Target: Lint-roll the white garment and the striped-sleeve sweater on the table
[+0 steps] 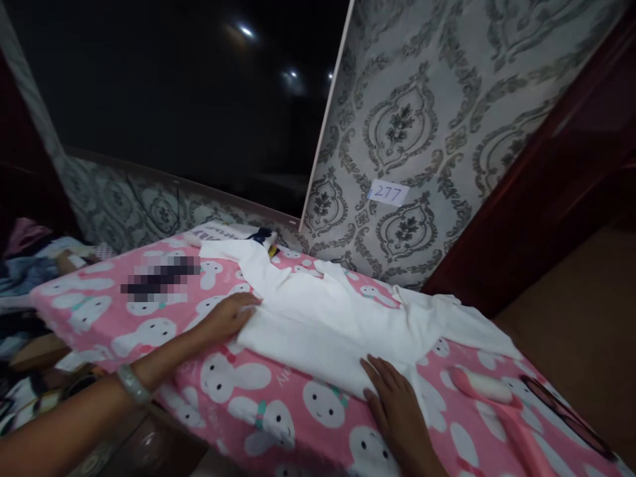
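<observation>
A white garment [328, 318] lies spread across a table covered with a pink cloth printed with white cartoon figures [278, 404]. My left hand [229, 317] rests flat at the garment's left edge, fingers pressing on the fabric. My right hand [392, 404] lies palm down at the garment's near edge, fingers apart and touching the white cloth. A bangle [133, 384] circles my left wrist. Neither hand closes around anything.
A patterned grey wall panel with a paper label reading 277 [388, 193] stands behind the table. Folded items [233, 233] sit at the table's far edge. Piled clothes [30, 265] lie at the left. A dark wooden frame [546, 185] runs along the right.
</observation>
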`<action>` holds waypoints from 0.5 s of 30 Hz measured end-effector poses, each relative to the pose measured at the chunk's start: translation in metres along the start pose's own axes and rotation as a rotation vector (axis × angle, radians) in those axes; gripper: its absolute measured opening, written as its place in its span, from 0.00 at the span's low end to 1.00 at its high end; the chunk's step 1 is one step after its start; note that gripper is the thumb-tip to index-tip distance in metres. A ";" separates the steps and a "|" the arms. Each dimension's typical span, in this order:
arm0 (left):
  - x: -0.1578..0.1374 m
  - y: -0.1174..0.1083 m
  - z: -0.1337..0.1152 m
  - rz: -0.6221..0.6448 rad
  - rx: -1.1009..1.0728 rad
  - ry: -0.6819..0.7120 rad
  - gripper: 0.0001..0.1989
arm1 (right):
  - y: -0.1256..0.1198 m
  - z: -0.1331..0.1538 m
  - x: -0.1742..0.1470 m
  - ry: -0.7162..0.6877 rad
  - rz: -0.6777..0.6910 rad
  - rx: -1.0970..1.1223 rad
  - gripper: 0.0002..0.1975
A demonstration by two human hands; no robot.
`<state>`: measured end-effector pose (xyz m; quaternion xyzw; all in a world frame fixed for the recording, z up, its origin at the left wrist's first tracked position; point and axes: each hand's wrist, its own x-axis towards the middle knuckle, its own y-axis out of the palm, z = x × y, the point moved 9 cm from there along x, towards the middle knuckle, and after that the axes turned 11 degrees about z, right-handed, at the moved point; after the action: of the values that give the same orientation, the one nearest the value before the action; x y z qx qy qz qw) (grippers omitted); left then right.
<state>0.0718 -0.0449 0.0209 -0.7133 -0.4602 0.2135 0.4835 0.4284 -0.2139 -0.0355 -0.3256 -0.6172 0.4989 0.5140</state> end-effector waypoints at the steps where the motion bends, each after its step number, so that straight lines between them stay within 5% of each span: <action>1: 0.007 -0.015 0.020 -0.059 -0.006 -0.117 0.19 | 0.003 -0.001 -0.002 0.011 -0.003 -0.004 0.24; 7: 0.063 -0.084 0.099 -0.254 0.091 -0.453 0.24 | 0.001 -0.002 -0.002 -0.074 -0.123 -0.080 0.30; 15: 0.110 -0.106 0.150 -0.233 0.148 -0.551 0.21 | 0.031 -0.026 -0.003 -0.213 -0.132 -0.228 0.35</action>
<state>-0.0354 0.1355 0.0644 -0.5338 -0.6360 0.3748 0.4125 0.4503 -0.2006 -0.0661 -0.2858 -0.7409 0.4224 0.4371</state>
